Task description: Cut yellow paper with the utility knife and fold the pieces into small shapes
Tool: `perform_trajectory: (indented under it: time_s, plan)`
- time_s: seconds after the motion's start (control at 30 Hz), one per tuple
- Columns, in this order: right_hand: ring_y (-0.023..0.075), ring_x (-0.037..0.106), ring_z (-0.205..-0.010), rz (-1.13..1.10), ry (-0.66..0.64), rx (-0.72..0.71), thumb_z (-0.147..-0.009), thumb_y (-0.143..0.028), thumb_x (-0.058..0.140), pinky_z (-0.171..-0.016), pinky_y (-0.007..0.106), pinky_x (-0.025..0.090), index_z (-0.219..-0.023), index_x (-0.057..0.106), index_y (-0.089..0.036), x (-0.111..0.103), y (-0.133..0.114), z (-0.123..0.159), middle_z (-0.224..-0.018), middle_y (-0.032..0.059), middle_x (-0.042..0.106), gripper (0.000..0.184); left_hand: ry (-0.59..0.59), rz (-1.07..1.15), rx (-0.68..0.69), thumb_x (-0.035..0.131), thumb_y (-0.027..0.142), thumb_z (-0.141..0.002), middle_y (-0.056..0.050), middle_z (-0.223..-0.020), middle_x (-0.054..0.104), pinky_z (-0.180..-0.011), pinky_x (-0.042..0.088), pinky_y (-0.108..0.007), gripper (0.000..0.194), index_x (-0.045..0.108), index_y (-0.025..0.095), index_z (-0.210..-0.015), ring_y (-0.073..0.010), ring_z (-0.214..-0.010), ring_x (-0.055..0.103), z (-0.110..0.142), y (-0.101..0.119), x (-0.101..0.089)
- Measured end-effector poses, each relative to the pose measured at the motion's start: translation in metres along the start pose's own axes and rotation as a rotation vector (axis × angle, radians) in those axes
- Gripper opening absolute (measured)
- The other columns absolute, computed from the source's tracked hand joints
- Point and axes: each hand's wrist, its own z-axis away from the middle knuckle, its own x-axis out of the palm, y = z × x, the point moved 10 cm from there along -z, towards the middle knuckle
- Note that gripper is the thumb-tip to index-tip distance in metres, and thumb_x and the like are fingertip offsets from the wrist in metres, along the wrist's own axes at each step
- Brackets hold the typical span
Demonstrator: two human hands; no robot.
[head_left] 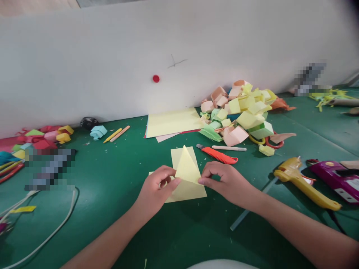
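Between my two hands is a pale yellow piece of paper (pixel 187 167) folded to a pointed triangle, its tip away from me. My left hand (pixel 159 185) pinches its lower left corner between thumb and forefinger. At the lower right corner, my right hand (pixel 221 177) does the same. Flat yellow paper sheets (pixel 193 191) lie on the green table beneath it, partly covered by the folded piece and my left hand. Just beyond my right hand are a red-handled utility knife (pixel 220 155) and a pale pen (pixel 229 148).
A heap of folded paper pieces (pixel 241 112) stands back right, beside a stack of coloured sheets (pixel 172 122). To the right lie a yellow glue gun (pixel 307 183) with a glue stick and a purple device (pixel 336 177). Leftward are colourful paper shapes (pixel 46 138) and a white cable (pixel 66 220).
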Motion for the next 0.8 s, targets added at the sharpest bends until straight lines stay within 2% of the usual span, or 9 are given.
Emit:
perform_trajectory:
  time_s: [0.1,0.23,0.47,0.6,0.8]
  plan:
    - [0.0180,0.061,-0.078,-0.021,-0.016,0.003,-0.090,-0.037,0.066,-0.070,0.032,0.047,-0.076,0.067,-0.023,0.003,0.000,0.000,-0.081,0.0013,0.066,0.020,0.018,0.049,-0.027,0.060,0.039,-0.090,-0.002,-0.079,0.062,-0.059,0.040,-0.025,0.027,0.066,0.019,-0.072,-0.0134,-0.066,0.052,-0.001,-0.003,-0.002]
    - [0.0198,0.063,-0.084,-0.042,-0.051,0.001,-0.087,-0.034,0.069,-0.076,0.034,0.049,-0.081,0.072,-0.024,0.006,0.000,0.000,-0.089,0.0030,0.070,0.013,0.067,0.070,-0.012,0.062,0.037,-0.088,-0.002,-0.084,0.064,-0.058,0.039,-0.025,0.023,0.068,0.020,-0.073,-0.0131,-0.066,0.052,-0.001,-0.002,-0.008]
    - [0.0191,0.061,-0.078,0.051,-0.030,0.036,-0.091,-0.037,0.063,-0.069,0.034,0.046,-0.076,0.069,-0.023,0.003,-0.001,0.001,-0.080,0.0020,0.068,0.021,0.086,0.110,-0.021,0.063,0.036,-0.087,-0.002,-0.081,0.063,-0.057,0.038,-0.025,0.025,0.068,0.020,-0.070,-0.0125,-0.065,0.051,0.000,-0.003,-0.009]
    - [0.0194,0.062,-0.081,0.017,-0.035,0.011,-0.089,-0.036,0.065,-0.072,0.034,0.047,-0.079,0.070,-0.023,0.004,-0.005,0.002,-0.084,0.0022,0.069,0.017,0.105,0.134,-0.023,0.063,0.035,-0.087,-0.001,-0.078,0.060,-0.055,0.036,-0.024,0.025,0.065,0.019,-0.069,-0.0114,-0.063,0.048,0.000,-0.004,-0.011]
    - [0.0183,0.061,-0.079,0.027,-0.023,0.010,-0.089,-0.033,0.065,-0.071,0.033,0.047,-0.077,0.069,-0.022,0.001,-0.003,0.002,-0.083,0.0018,0.068,0.016,0.062,0.192,-0.032,0.063,0.035,-0.087,0.000,-0.075,0.055,-0.057,0.035,-0.024,0.026,0.063,0.018,-0.066,-0.0110,-0.063,0.044,-0.002,-0.006,-0.008]
